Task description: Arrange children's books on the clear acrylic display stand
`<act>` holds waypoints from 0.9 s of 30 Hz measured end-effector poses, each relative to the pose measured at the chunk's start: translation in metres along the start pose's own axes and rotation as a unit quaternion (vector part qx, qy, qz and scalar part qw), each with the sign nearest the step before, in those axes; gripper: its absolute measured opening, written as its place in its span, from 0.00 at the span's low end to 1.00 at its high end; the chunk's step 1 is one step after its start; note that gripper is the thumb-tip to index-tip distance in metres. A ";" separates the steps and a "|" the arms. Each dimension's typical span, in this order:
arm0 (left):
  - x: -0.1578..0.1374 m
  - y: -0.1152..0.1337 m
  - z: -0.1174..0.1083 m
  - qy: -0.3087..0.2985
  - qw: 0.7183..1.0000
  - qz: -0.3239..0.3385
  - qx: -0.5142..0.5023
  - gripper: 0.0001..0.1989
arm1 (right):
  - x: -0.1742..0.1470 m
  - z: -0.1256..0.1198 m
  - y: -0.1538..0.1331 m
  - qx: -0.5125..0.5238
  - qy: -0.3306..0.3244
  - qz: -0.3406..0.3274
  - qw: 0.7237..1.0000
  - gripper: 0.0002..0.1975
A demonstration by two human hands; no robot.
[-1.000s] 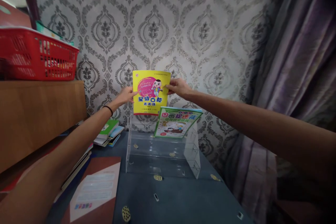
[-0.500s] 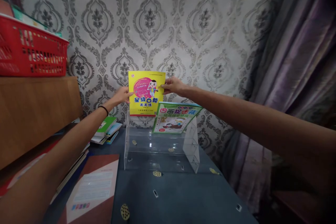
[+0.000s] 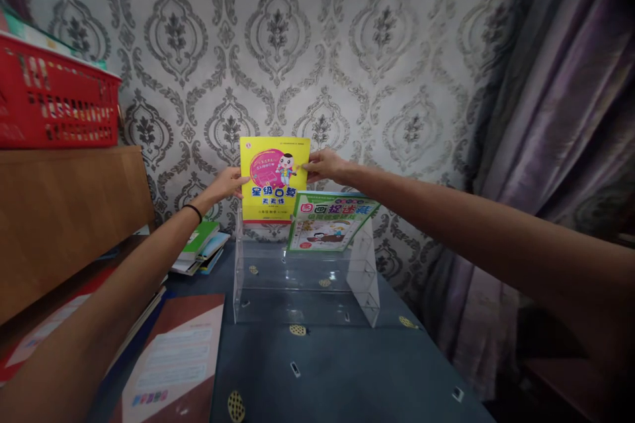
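Observation:
A yellow workbook [image 3: 272, 208] stands upright between my hands, its cover facing me, at the top left of a clear acrylic rack [image 3: 292, 277]. My left hand [image 3: 229, 182] grips its left edge, thumb on the cover. Its right edge is pinched by my right hand [image 3: 323, 166]. In both hands, the fingers behind the workbook are partly hidden. A green-bordered book [image 3: 330, 228] leans back on the upper right of the rack and overlaps the yellow workbook's lower right corner.
A brown and white book [image 3: 173, 360] lies on the blue tablecloth [image 3: 357, 377] at the left. Behind it are stacked books [image 3: 203, 241]. A red basket [image 3: 59, 96] sits on a wooden cabinet [image 3: 69, 211]. Patterned wallpaper rises behind the rack, with a grey curtain [image 3: 546, 112] at right.
The yellow workbook has come down slightly toward the rack, both hands still on it. The camera view has shifted a little.

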State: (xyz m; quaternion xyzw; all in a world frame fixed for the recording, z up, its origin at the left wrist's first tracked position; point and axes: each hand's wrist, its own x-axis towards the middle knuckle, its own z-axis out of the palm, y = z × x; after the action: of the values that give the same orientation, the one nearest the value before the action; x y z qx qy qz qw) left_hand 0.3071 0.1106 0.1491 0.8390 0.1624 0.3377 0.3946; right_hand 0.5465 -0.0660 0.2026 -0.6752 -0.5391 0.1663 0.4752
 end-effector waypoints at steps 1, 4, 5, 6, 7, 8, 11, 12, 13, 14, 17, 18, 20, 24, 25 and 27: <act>0.001 -0.002 -0.001 -0.006 1.000 0.000 -0.001 0.23 | -0.001 0.001 0.000 -0.002 -0.001 0.003 1.000 0.03; 0.000 -0.009 -0.005 -0.041 0.999 -0.011 0.002 0.25 | -0.005 0.002 0.002 -0.010 -0.007 0.008 1.000 0.01; -0.001 -0.012 -0.007 -0.057 0.998 -0.015 0.008 0.24 | -0.006 0.002 0.003 -0.014 -0.013 0.011 1.000 0.02; -0.003 -0.016 -0.008 -0.072 0.997 -0.018 0.016 0.23 | -0.007 0.003 0.003 -0.020 -0.020 0.016 0.999 0.02; -0.004 -0.019 -0.010 -0.084 0.996 -0.022 0.022 0.22 | -0.008 0.003 0.003 -0.025 -0.029 0.022 0.999 0.03; -0.006 -0.022 -0.010 -0.094 0.995 -0.026 0.027 0.21 | -0.009 0.003 0.003 -0.031 -0.038 0.027 0.998 0.03; -0.009 -0.030 -0.010 -0.109 0.993 -0.034 0.029 0.19 | -0.008 0.003 0.004 -0.046 -0.060 0.041 0.996 0.04; -0.010 -0.032 -0.009 -0.113 0.993 -0.036 0.028 0.19 | -0.007 0.003 0.004 -0.051 -0.063 0.044 0.996 0.03; -0.010 -0.033 -0.008 -0.116 0.992 -0.037 0.026 0.20 | -0.005 0.002 0.005 -0.056 -0.065 0.048 0.995 0.03; -0.010 -0.033 -0.008 -0.119 0.992 -0.038 0.023 0.20 | -0.003 0.002 0.006 -0.061 -0.065 0.052 0.995 0.03; -0.010 -0.033 -0.008 -0.127 0.991 -0.042 0.016 0.22 | 0.003 0.000 0.009 -0.073 -0.061 0.066 0.993 0.05; -0.010 -0.032 -0.008 -0.129 0.991 -0.043 0.015 0.22 | 0.004 0.000 0.010 -0.075 -0.061 0.069 0.993 0.05; -0.011 -0.031 -0.009 -0.134 0.990 -0.045 0.011 0.23 | 0.006 -0.001 0.011 -0.072 -0.063 0.070 0.993 0.06; -0.013 -0.029 -0.008 -0.134 0.990 -0.052 -0.005 0.23 | 0.003 -0.001 0.010 -0.054 -0.071 0.066 0.994 0.08; -0.013 -0.029 -0.007 -0.132 0.990 -0.052 -0.008 0.22 | 0.001 -0.001 0.010 -0.047 -0.072 0.064 0.994 0.08; -0.014 -0.027 -0.006 -0.130 0.990 -0.052 -0.011 0.21 | -0.001 -0.001 0.009 -0.032 -0.073 0.060 0.995 0.07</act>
State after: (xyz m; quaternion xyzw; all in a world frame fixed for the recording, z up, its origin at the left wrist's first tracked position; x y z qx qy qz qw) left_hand 0.2928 0.1242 0.1250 0.8619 0.1496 0.2069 0.4382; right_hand 0.5516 -0.0671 0.1951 -0.7069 -0.5364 0.2262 0.4018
